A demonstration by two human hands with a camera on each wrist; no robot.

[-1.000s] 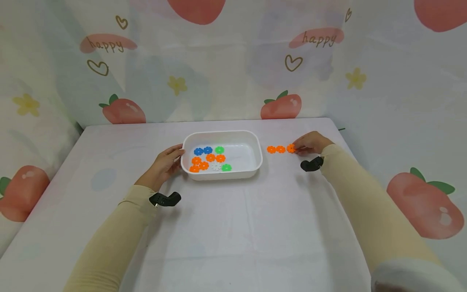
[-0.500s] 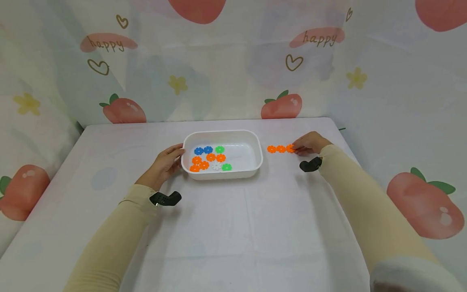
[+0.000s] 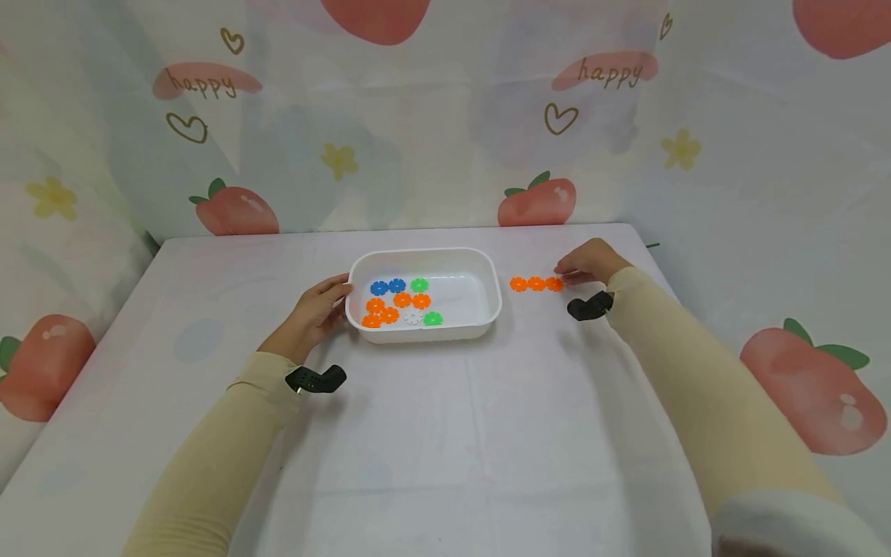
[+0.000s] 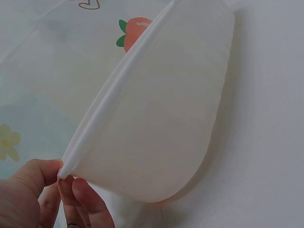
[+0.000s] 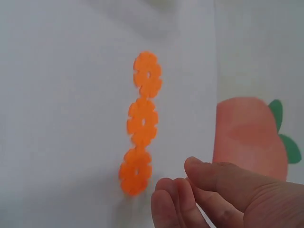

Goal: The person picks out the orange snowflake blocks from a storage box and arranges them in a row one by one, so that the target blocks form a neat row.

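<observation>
In the head view, a white plastic tray (image 3: pixel 431 336) stands on the table. My left hand (image 3: pixel 313 313) pinches its left rim between thumb and fingers, clearly seen in the left wrist view on the tray's outer wall (image 4: pixel 156 104). Inside lie flower-shaped plastic discs: several orange discs (image 3: pixel 402 300), blue discs (image 3: pixel 379 288), green discs (image 3: pixel 432 319) and a white one (image 3: pixel 413 317). To the right of the tray, three orange discs (image 3: pixel 536 284) lie in a row. Just beside the rightmost disc (image 5: pixel 135 171), my right hand (image 5: pixel 228 194) holds nothing, its fingers relaxed.
A white cloth covers the table (image 3: pixel 411 433). Behind it hangs a printed backdrop (image 3: pixel 418 116) with fruit, hearts and flowers. Black wrist cameras sit on both wrists, the right camera (image 3: pixel 590 306) hanging low over the cloth.
My right hand slid the third orange disc left against the other two, then let it go and rose slightly away. The left hand and tray have stayed in place.
</observation>
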